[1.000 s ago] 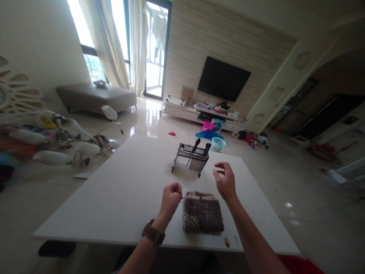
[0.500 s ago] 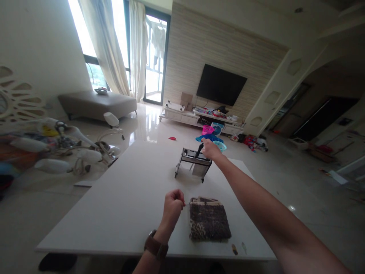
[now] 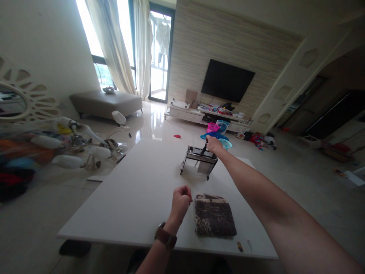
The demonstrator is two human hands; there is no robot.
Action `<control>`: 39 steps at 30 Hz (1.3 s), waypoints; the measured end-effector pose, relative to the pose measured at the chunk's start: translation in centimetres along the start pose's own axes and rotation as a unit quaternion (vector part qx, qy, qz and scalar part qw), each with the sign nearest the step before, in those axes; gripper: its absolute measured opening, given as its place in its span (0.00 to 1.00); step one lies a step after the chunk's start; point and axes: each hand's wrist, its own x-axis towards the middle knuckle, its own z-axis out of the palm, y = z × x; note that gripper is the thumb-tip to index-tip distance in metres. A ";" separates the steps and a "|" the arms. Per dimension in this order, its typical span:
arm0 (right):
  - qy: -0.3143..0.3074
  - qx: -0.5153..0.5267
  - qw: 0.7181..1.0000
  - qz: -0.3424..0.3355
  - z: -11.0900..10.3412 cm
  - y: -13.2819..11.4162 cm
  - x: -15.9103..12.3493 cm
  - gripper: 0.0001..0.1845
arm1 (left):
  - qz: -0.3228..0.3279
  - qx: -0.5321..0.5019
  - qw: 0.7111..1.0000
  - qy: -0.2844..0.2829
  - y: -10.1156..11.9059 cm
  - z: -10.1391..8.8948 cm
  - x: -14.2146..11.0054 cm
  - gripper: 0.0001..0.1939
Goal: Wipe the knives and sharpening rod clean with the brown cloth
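Note:
My right hand (image 3: 213,145) reaches far across the white table (image 3: 137,190) and is closed around a black knife handle at the right end of a metal knife rack (image 3: 198,160). A second black handle (image 3: 204,148) sticks up just left of my hand. My left hand (image 3: 181,199) hovers in a fist above the table near its front, a brown watch on the wrist; what it holds, if anything, is hidden. Right beside it lies a dark speckled folded cloth (image 3: 214,216).
Two small scraps (image 3: 244,246) lie near the table's front right edge. A fallen chandelier (image 3: 85,148) lies on the floor at left. Beyond the table are coloured baskets (image 3: 218,133), a TV unit, a grey bench (image 3: 107,102) and scattered toys.
My right hand went from hovering open above the cloth to the knife rack and closed on a knife handle there. The left fist barely moved. The view shifted slightly.

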 end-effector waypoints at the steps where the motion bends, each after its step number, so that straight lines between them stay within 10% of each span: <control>1: 0.016 0.003 1.000 -0.002 -0.8 -0.1 0.1 0.11 | 0.002 0.002 1.000 -0.004 -0.1 0.0 0.1 0.06; 10: 0.184 0.035 0.980 -0.073 -11.0 0.1 -3.2 0.16 | 0.025 0.044 0.998 -0.045 -1.2 0.7 0.9 0.08; 25: 0.229 0.035 0.954 -0.190 -17.3 -1.7 -15.8 0.16 | -0.025 0.014 0.973 -0.227 -3.9 3.7 -2.9 0.07; 33: 0.183 0.172 0.947 -0.201 -7.0 -0.3 -29.2 0.13 | -0.125 -0.283 0.891 -0.333 -1.6 5.6 -5.8 0.31; 39: 0.197 0.327 0.912 -0.151 3.8 0.2 -34.0 0.16 | -0.164 -0.325 0.914 -0.177 -2.5 5.6 -5.7 0.14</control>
